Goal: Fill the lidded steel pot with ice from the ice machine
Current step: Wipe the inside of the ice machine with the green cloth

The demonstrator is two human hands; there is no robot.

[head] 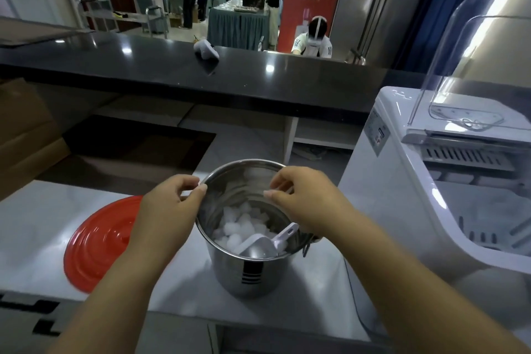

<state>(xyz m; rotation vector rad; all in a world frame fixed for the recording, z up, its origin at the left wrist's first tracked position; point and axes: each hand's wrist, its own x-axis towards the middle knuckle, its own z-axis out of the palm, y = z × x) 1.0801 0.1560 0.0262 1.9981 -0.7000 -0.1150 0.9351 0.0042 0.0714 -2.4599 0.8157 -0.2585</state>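
Note:
A steel pot (253, 276) stands on the white counter (31, 218), open at the top. Ice cubes (241, 224) cover its bottom, and a white plastic scoop (265, 243) lies on them against the near wall. My left hand (169, 207) pinches the pot's left rim between thumb and fingers. My right hand (304, 198) hovers over the right rim with its fingers curled, apparently holding nothing. The red lid (97, 241) lies flat on the counter to the left of the pot. The white ice machine (448, 190) stands at the right with its clear cover (471, 66) raised.
A dark raised bar counter (143, 66) runs across behind the work surface, with a white headset (205, 49) on it. A cardboard box (26, 135) sits at the far left. A power cord (353, 296) trails down the counter beside the machine. People work at tables in the background.

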